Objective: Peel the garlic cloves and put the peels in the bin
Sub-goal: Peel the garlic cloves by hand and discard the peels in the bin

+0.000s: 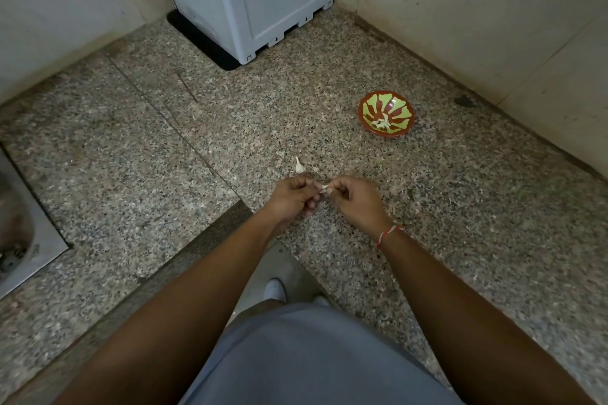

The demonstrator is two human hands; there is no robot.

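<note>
Both hands, left hand (294, 196) and right hand (353, 199), pinch one garlic clove (324, 187) with curled fingers; light, papery (likely slippery); best gripped at its tip.

— Both arms bare, stretched forward and down, converging toward the centre?
— Yes. Left hand (293, 195) and right hand (353, 197) close together, knuckles up, fingers curled inward.
— Grip?
— Fingertips of both pinching a small white garlic clove (324, 188) between the hands.
— Anything on the wrists?
— Red-and-white thread (388, 234) tied round the right wrist; left wrist bare.
</note>
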